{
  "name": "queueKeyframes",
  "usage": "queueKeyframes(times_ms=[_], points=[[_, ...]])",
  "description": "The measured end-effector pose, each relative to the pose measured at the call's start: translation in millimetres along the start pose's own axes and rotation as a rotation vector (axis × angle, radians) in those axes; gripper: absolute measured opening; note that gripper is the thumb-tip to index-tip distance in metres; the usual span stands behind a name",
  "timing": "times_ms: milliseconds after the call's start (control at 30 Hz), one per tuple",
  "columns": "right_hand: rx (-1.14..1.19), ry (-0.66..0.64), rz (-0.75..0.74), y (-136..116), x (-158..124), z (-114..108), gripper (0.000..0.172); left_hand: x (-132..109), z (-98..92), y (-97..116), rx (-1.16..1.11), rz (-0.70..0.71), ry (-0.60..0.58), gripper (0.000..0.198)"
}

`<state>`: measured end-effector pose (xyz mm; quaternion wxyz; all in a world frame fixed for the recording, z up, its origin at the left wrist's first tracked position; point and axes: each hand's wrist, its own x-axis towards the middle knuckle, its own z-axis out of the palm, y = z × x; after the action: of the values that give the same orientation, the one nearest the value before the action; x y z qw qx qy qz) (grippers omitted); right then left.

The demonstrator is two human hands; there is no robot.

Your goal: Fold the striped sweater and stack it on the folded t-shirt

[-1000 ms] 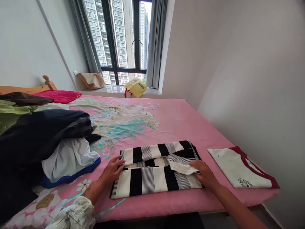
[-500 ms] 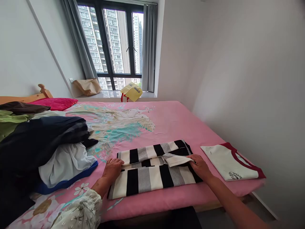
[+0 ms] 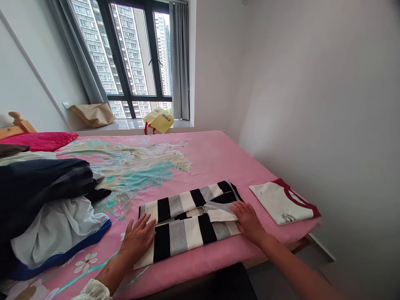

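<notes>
A black and cream striped garment (image 3: pixel 187 235) lies folded on the pink bed, its two long sides turned in toward the middle. My left hand (image 3: pixel 137 235) rests flat on its left end with the fingers spread. On the right end, my right hand (image 3: pixel 246 218) lies with its fingers stretched over a small folded-back flap. Neither hand grips the cloth. To the right, a folded cream T-shirt (image 3: pixel 275 202) with dark red trim and a round print lies near the bed's edge.
A heap of clothes, with a dark garment (image 3: pixel 46 179) over a white one with blue trim (image 3: pixel 62 229), covers the bed's left side. A red pillow (image 3: pixel 40 141) is behind it. On the windowsill sit a brown paper bag (image 3: pixel 93 114) and a yellow bag (image 3: pixel 159 121).
My right hand has let go of the flap's edge and now lies flat on it. The fingers of my left hand have spread over the cloth. The view has turned slightly right.
</notes>
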<state>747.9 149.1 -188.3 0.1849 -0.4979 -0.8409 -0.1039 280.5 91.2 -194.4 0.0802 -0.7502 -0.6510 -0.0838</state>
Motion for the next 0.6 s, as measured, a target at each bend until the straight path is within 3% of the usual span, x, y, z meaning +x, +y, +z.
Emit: queueKeyframes(times_ms=[133, 233, 333, 433, 600], points=[[-0.086, 0.044, -0.142, -25.1, 10.6, 7.7, 0.066, -9.6, 19.2, 5.2, -0.024, -0.070, -0.002, 0.046], [-0.049, -0.027, -0.206, -47.9, 24.6, 15.3, 0.062, -12.4, 24.5, 6.2, -0.021, -0.076, 0.025, 0.047], [0.054, -0.152, -0.082, -64.5, 41.6, 20.1, 0.046, -12.1, 24.5, 6.3, -0.012, -0.076, 0.035, 0.047], [0.089, -0.187, 0.051, -73.9, 53.6, 15.8, 0.034, -12.1, 26.6, 5.5, 0.000, -0.081, 0.038, 0.047], [0.131, -0.209, 0.080, -92.5, 50.4, -4.8, 0.032, -12.0, 36.0, 1.8, 0.032, -0.079, 0.083, 0.047]])
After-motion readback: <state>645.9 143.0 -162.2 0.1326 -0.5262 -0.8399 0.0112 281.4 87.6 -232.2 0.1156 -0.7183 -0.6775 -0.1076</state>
